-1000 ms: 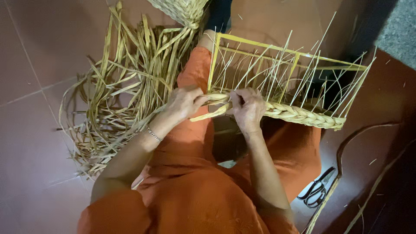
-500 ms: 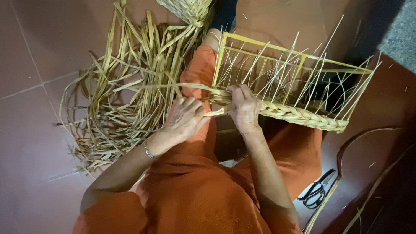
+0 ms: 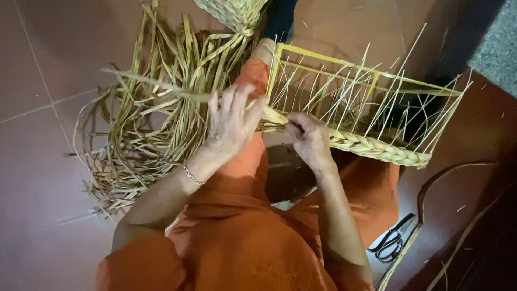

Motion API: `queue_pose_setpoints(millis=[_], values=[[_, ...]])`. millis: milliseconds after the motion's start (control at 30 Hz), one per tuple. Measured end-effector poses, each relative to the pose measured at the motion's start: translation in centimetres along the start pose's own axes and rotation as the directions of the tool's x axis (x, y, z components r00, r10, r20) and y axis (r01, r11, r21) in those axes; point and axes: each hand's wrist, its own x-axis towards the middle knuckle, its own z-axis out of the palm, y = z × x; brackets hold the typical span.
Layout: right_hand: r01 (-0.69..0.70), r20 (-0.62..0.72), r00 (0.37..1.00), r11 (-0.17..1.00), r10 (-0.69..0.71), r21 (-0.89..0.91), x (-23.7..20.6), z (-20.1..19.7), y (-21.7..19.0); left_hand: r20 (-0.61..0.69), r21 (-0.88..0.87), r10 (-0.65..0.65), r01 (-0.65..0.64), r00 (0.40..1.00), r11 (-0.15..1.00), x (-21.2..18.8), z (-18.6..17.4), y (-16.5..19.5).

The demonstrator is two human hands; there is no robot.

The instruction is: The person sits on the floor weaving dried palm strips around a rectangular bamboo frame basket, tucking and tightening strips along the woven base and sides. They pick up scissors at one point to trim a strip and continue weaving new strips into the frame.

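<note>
While the head camera looks straight down over an orange-clad lap, the left hand (image 3: 232, 125) is up with fingers spread fairly wide, and a long flat straw strip (image 3: 156, 86) runs out from under those fingers, slanting up and away to the left over the floor. Whether the thumb pinches that strip I cannot tell; the palm side is hidden. The right hand (image 3: 311, 139) sits just beside it, fingers curled in tight, pinching the near end of the braided edge (image 3: 371, 146), a thick plaited band of pale straw that runs rightward and slightly down along the near side of the frame. That frame, a yellow rectangular frame (image 3: 344, 60) with thin upright straws fanning off it, lies tilted across the person's knees, its far left corner near a bare knee. The two hands are near each other, the strip's inner end meeting the braid between them.

Off to the left, a loose pile of straw strips (image 3: 134, 145) sprawls over the reddish floor tiles (image 3: 37, 178), touching the orange trouser leg. At the top edge, the bottom of a woven basket (image 3: 234, 12) pokes in. A thin bracelet (image 3: 191, 175) circles the left wrist. Down at the lower right, a pair of dark scissors (image 3: 392, 243) lies on the floor, well apart from both hands.
</note>
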Motion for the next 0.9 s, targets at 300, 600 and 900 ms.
queue_pose_setpoints(millis=[300,600,900], values=[[-0.036,0.030,0.999,0.978,0.030,0.203,-0.1,0.2,2.0,0.454,-0.196,-0.129,0.240,0.882,0.951,1.2,7.4,1.6],[-0.084,-0.059,0.994,0.989,0.092,0.122,-0.3,1.1,2.1,0.462,-0.762,-0.454,0.603,0.762,0.237,2.4,9.7,0.4],[-0.048,-0.162,0.986,0.998,0.041,-0.040,0.8,2.6,1.2,0.810,-0.576,-0.272,0.618,0.519,-0.535,-1.8,4.7,2.0]])
